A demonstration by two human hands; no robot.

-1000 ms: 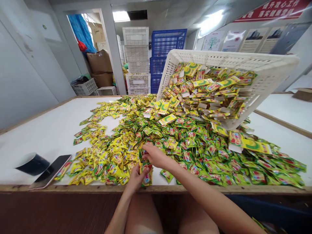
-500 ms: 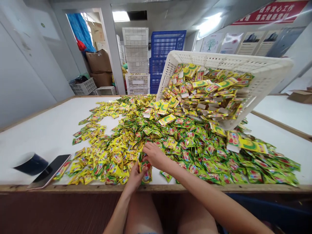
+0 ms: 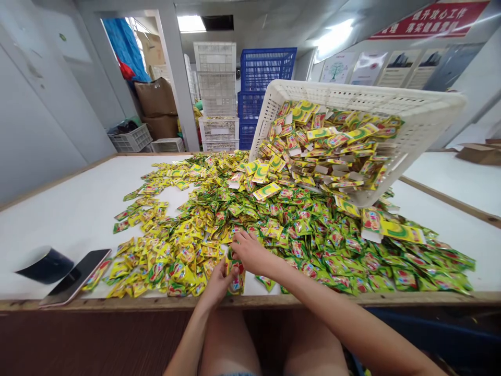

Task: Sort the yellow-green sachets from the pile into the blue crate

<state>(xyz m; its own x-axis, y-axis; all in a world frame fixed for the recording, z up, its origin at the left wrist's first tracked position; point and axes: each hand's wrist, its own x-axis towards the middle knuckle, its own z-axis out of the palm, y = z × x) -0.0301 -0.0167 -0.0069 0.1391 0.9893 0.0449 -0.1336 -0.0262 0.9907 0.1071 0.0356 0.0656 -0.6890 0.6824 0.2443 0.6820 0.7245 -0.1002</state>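
Near the front edge of the table, my left hand (image 3: 217,282) is closed around a small printed box (image 3: 238,282), red and yellow with green. Just above it, my right hand (image 3: 250,251) has its fingers bent together at the box's upper end, with a bit of green sachet (image 3: 230,254) showing at the fingertips. The fingers partly hide both. Yellow sachets (image 3: 156,250) lie heaped to the left of my hands, and green sachets (image 3: 336,256) spread to the right.
A white crate (image 3: 422,120) lies tipped toward me, spilling flat printed boxes (image 3: 266,191) over the sachets. A dark cup (image 3: 47,265) and a phone (image 3: 78,277) are at the left. Stacked white crates (image 3: 217,99) and blue crates (image 3: 266,73) stand behind the table.
The view has shifted slightly. Both hands stay at the box near the table edge; my right fingers have moved only a little against it.
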